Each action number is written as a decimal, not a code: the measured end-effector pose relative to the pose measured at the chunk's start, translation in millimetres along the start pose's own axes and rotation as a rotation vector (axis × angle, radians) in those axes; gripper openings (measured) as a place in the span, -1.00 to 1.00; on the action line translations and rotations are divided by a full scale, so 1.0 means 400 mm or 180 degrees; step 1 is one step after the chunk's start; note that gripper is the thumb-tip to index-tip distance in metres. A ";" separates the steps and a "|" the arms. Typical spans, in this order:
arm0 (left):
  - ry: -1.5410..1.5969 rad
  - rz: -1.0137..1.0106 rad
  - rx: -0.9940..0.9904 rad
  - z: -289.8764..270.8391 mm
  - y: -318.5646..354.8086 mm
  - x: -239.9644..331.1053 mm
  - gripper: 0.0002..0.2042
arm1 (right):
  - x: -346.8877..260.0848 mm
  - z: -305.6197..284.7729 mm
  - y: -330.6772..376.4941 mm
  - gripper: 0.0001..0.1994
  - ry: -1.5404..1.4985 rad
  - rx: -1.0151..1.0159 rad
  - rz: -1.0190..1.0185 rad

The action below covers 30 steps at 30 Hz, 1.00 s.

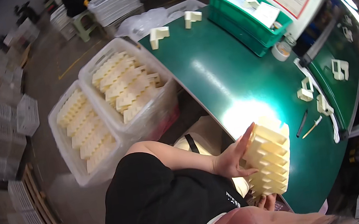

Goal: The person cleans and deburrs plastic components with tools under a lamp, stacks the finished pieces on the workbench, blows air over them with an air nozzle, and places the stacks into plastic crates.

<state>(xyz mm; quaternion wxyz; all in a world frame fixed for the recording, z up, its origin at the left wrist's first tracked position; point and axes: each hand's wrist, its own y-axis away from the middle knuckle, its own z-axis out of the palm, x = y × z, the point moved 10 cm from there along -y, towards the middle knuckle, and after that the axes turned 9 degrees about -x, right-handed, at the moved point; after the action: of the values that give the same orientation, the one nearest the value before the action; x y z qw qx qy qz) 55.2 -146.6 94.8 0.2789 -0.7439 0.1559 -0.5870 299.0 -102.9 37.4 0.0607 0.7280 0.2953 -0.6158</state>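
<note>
A row of nested cream plastic parts [268, 159], with a zigzag of steps along it, is held between my two hands above the near edge of the green table [212, 79]. My left hand [233, 159] grips its left side, thumb and forefinger spread along it; the other fingers are partly hidden. At the row's lower end, the fingers of my right hand [268, 201] are closed around it, and most of that hand is out of sight. Bright lamp glare washes out the row's far end.
Left of the table stand two lined bins [115, 135] filled with similar parts. Loose cream parts [159, 36] lie at the table's far left, others [306, 90] on the right by a black pen [302, 122] and a small knife [312, 127]. A green crate [240, 24] stands at the back.
</note>
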 end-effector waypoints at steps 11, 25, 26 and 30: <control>-0.0187 -0.0308 0.1739 -0.300 0.160 0.087 0.15 | -0.081 0.225 -0.237 -0.81 -0.0267 -0.0998 -0.1174; 0.1224 -0.0193 0.4139 -0.814 0.571 -0.107 -0.52 | -0.390 0.889 -0.313 -0.84 0.0740 -0.2055 -0.2814; 0.1577 -0.0258 0.4516 -0.855 0.630 -0.159 -0.60 | -0.390 0.959 -0.311 -0.84 0.0843 -0.2181 -0.2924; 0.1502 -0.0419 0.5084 -1.064 0.768 -0.276 -0.60 | -0.374 1.230 -0.317 -0.87 0.1330 -0.2371 -0.3113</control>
<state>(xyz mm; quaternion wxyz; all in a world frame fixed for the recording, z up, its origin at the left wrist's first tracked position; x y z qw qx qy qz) -353.0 -428.1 -109.5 0.6476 -0.1876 -0.2966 -0.6764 -198.3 -274.8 96.6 -0.0370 0.5441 0.7921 -0.2741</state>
